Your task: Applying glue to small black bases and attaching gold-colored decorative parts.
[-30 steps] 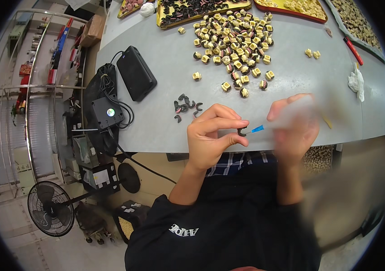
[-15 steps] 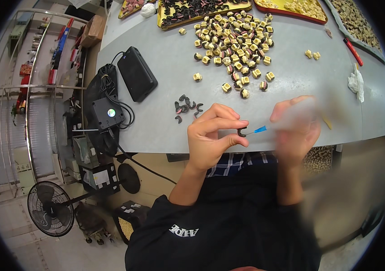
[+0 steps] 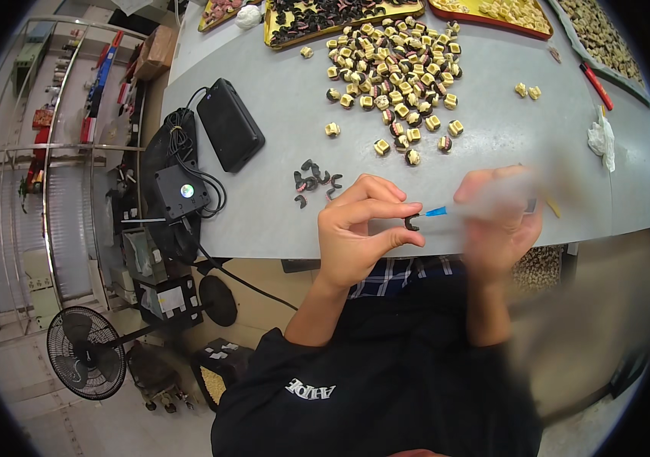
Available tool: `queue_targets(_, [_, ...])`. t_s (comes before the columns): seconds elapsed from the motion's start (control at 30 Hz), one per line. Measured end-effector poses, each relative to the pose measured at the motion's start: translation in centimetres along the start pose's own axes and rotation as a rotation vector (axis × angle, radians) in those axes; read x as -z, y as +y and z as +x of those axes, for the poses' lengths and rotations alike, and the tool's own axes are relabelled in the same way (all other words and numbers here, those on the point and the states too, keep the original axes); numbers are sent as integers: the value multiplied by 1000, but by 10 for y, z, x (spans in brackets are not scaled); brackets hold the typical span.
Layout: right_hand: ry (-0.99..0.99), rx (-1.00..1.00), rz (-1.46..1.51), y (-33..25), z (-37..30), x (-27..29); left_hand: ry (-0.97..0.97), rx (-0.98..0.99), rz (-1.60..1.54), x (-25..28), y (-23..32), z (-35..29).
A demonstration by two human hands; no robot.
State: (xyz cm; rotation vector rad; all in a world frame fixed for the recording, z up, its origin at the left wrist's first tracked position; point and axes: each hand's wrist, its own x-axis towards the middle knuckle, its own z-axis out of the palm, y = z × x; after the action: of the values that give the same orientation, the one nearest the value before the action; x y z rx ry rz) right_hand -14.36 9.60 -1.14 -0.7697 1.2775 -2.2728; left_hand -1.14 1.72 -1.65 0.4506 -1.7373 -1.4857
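By table edge (image 3: 279,251), L hand (image 3: 349,227) pinches blk curved pc (image 3: 411,225) fingertip-to-thumb.

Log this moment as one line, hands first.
left hand: pinching black curved piece | right hand: blurred, holding blue-tipped tool | tool tip: close to piece, contact unclear | nearby: loose black pieces, cream-and-dark pile

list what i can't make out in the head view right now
All in the head view:
Right hand: a hazy blur covers it, hiding its exact grip.
Blue-tipped tool: everything behind the tip is lost in that haze.
Dark curved piece at the left hand: too small to tell whether the tool touches it.
Yellow tray: far side cut off by the top edge.
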Motion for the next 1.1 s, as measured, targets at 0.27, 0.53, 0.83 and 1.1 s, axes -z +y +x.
queue_targets(0.27, [-1, 14, -14, 1, 0, 2, 20, 22, -22, -1, 2, 0])
queue_targets(0.53, [9, 16, -23, 1, 2, 2, 18, 19, -38, 0, 0, 0])
queue_targets(0.83, [56, 43, 35, 2, 4, 8, 15, -1, -84, 1, 0, 1])
queue_targets(1.1, [182, 53, 19, -20, 25, 22, 69, -21, -205, 5, -2, -1])
